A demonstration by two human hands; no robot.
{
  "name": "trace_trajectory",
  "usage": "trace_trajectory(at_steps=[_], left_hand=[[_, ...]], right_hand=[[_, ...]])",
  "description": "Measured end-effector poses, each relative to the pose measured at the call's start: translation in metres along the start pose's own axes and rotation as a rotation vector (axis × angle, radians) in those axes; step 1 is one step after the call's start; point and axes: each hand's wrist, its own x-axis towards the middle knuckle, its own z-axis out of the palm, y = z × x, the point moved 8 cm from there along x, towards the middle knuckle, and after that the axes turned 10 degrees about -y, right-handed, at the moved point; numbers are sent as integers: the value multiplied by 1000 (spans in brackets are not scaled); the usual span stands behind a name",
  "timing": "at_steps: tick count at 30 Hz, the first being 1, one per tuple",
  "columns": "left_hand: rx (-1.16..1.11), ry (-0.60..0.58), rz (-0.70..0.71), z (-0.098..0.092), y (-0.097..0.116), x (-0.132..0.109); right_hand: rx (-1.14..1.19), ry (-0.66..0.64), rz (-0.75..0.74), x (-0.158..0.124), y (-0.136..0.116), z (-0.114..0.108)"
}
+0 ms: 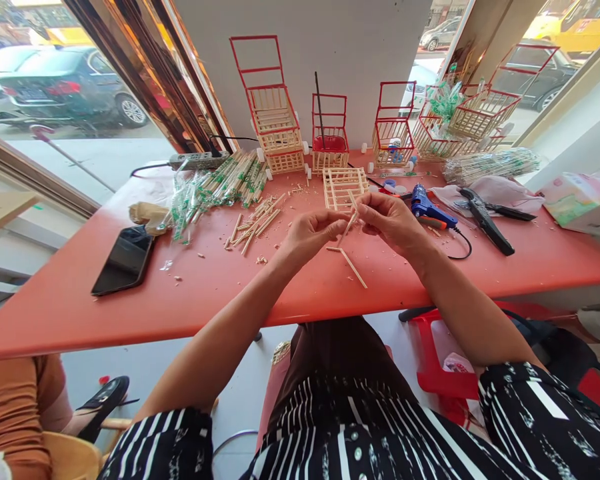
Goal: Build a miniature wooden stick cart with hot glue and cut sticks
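Over the front middle of the red table, both my hands meet at thin wooden sticks. My right hand (389,219) is closed in a pinch on a wooden stick (348,227), which slants down between the hands. My left hand (316,230), thumb and forefinger together, is closed on the same stick from the other side. A short piece of stick (351,198) shows at the right fingertips. Two loose sticks (354,268) lie on the tabletop just below. Behind my hands is a small lattice panel (341,187) of glued sticks.
Red-trimmed stick carts (275,127) line the wall. Wrapped chopsticks (230,177) and cut sticks (261,223) lie left, near a phone (123,260). A blue glue gun (430,207) and black-handled cutters (486,220) lie right. Another person's orange sleeve (13,407) shows lower left.
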Motion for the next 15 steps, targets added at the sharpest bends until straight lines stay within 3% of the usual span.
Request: trace_trajectory(at_steps=[4,6,9,15], left_hand=[[47,461,216,-46,30,-17],[35,579,271,-60,39,-25],[50,525,239,-58,36,-21],[82,254,107,-22,11,-5]], right_hand=[[45,105,-70,-1,-7,-11],[52,100,-63,-1,-7,-10],[70,71,-12,-2,-3,-4],[74,40,12,0,0,0]])
